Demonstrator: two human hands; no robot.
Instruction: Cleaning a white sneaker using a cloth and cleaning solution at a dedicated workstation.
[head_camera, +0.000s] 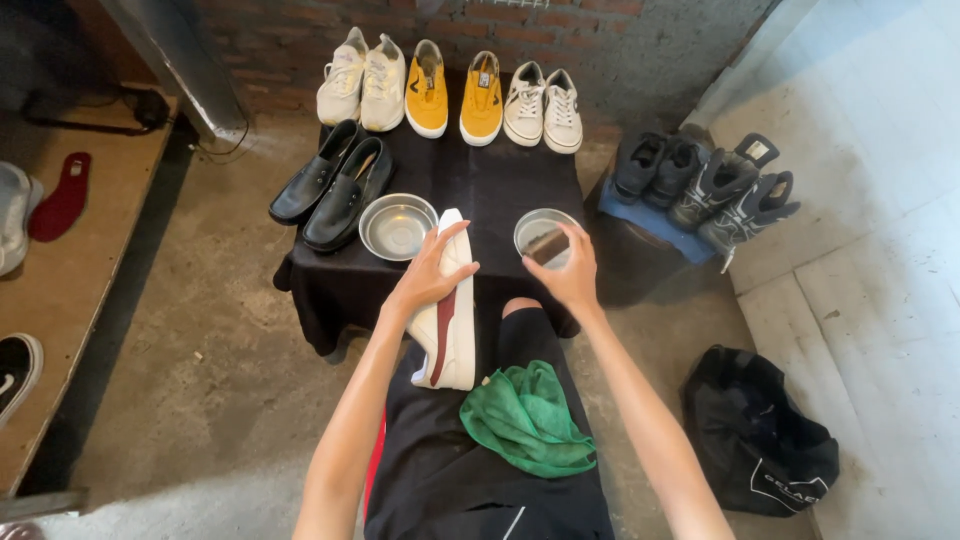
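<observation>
rough concrete floor and a brick wall frame a low table draped in black cloth, lined with yellow sneakers, white pairs and black loafers. the left hand is closed around a white sneaker with a dark red stripe, its heel on the person's lap and its toe up by a steel bowl. the right hand grips the rim of a second small bowl at the table's near edge, something dark inside it that i cannot make out. a green rag lies crumpled on the lap, touching neither hand. this looks like the setting-up stage of cleaning the shoe; wiping would call for a free hand on the rag.
</observation>
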